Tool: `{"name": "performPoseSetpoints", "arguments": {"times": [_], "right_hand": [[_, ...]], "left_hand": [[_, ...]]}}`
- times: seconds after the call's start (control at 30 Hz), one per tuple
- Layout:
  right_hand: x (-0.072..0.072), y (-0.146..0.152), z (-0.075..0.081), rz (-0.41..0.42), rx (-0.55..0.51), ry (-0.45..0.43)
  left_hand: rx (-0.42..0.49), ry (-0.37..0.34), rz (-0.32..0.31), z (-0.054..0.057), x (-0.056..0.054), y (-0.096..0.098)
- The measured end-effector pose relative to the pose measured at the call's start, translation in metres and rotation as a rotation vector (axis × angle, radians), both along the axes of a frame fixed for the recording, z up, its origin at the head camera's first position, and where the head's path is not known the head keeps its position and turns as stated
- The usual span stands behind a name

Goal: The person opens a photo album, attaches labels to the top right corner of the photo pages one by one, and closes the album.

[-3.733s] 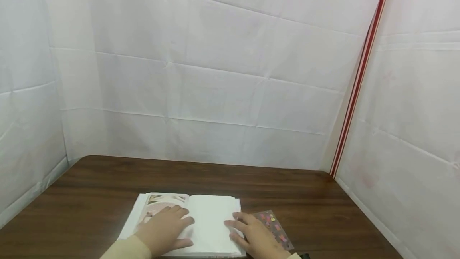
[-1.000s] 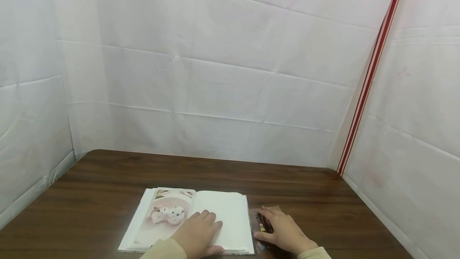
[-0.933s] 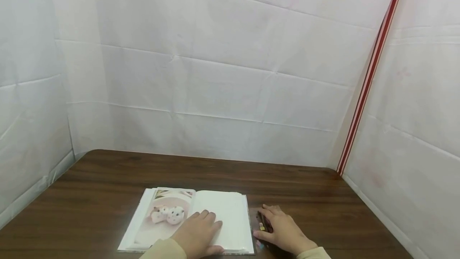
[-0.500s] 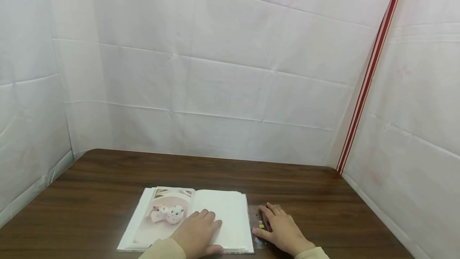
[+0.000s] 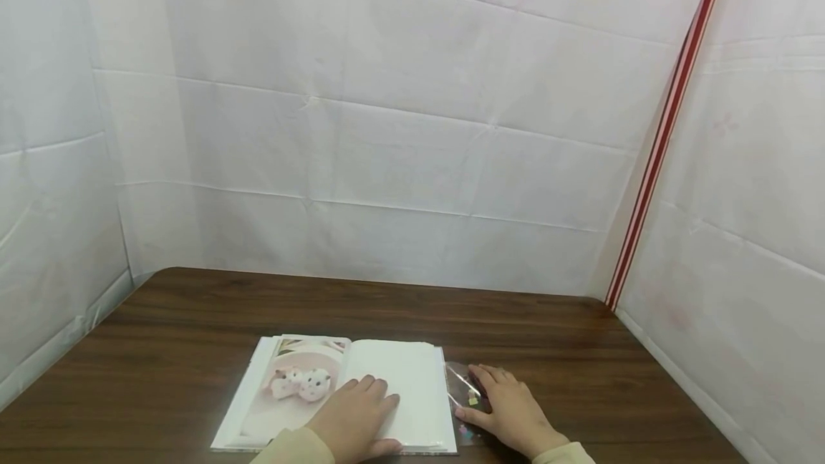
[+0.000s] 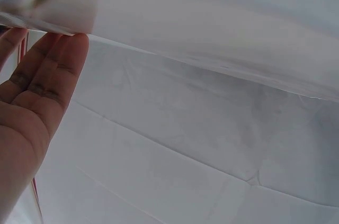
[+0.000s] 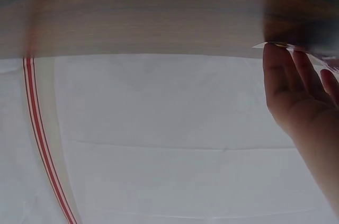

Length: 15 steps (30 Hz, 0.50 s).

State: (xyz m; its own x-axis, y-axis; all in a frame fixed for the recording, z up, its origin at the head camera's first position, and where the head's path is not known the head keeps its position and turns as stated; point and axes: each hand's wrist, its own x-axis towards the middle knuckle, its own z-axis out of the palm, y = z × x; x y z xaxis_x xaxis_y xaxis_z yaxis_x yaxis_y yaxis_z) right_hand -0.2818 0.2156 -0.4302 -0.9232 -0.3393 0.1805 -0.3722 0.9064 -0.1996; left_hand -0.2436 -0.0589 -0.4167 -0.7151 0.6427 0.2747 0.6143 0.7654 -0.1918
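Note:
An open book [image 5: 393, 371] lies at the table's near side, with a photo of two white spotted round objects on its left page and a plain white right page. My left hand [image 5: 354, 417] rests across the lower middle of it, fingers extended; the left wrist view shows that hand [image 6: 47, 75] with fingertips against the page. Right beside the book is a clear plastic sheet with small coloured stickers [image 5: 462, 392]. My right hand [image 5: 509, 407] rests on this sheet, partly covering it. In the right wrist view, the hand's [image 7: 302, 86] fairly straight fingers touch the sheet's edge.
The dark brown wooden table [image 5: 361, 299] extends behind and to both sides of the book. White creased cloth walls [image 5: 387, 127] enclose it at the back and sides. A red striped strip [image 5: 664, 127] runs down the back right corner.
My left hand has shifted right, off the photo. My right hand has left the book's edge for the sticker sheet, which now lies straighter and closer to the book. Lately the sheet's bend and glare changed slightly.

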Motion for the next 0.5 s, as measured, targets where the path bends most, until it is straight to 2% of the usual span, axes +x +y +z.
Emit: {"name": "performPoseSetpoints", "arguments": {"times": [0.17,0.5], "right_hand": [[-0.0002,0.0009,0.0004,0.007,0.004,0.024],[-0.0034,0.0013,-0.0003,0.049,0.004,0.069]], "left_hand": [[-0.005,-0.006,0.007,0.0000,-0.0001,0.0011],[-0.006,0.024,0.001,-0.0028,-0.0010,0.0001]]}}
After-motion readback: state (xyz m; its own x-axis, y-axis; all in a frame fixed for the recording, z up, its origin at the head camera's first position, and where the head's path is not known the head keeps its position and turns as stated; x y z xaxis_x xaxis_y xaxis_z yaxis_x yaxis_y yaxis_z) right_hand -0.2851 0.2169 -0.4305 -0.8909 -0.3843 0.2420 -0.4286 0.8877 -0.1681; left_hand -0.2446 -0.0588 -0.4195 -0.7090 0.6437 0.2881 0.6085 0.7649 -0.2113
